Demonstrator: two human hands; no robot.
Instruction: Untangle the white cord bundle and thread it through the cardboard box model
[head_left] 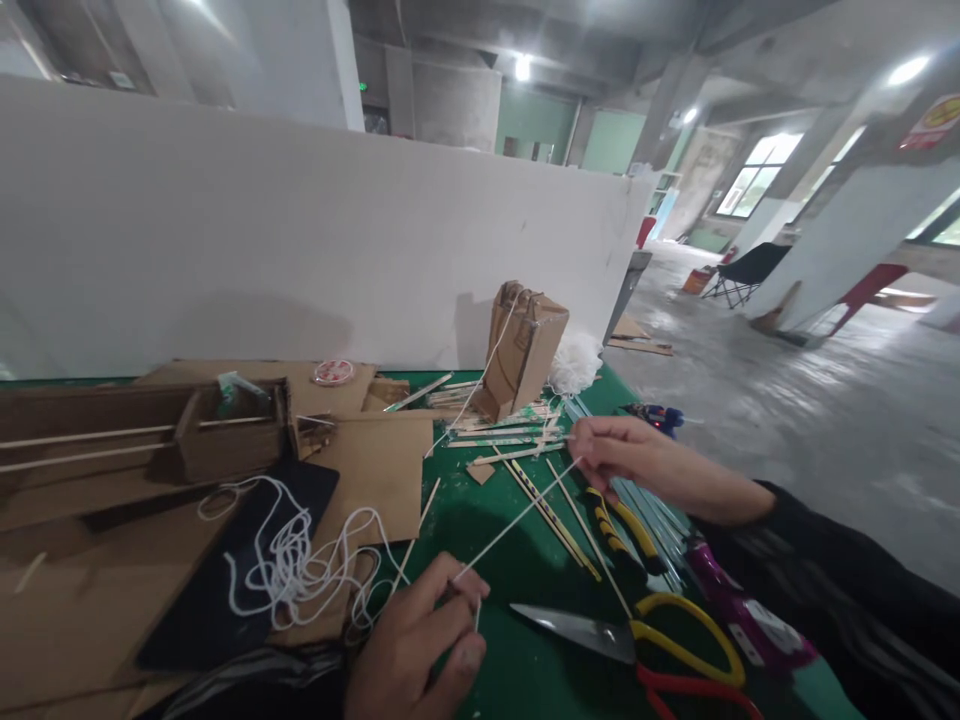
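My left hand [420,650] is low in the middle, fingers pinched on one end of a white string [517,520]. My right hand [611,450] is higher and to the right, pinching the other end, so the string runs taut between them above the green mat [465,520]. A loose tangle of white string [292,560] lies to the left on a black sheet [225,590] and brown cardboard. Scissors with yellow and red handles [645,640] lie just right of my left hand.
A folded cardboard piece wrapped with string [521,350] stands at the back of the mat. Thin wooden sticks [502,435] are scattered beside it. A cardboard frame with sticks [150,435] sits left. A white partition wall [300,230] runs behind the table.
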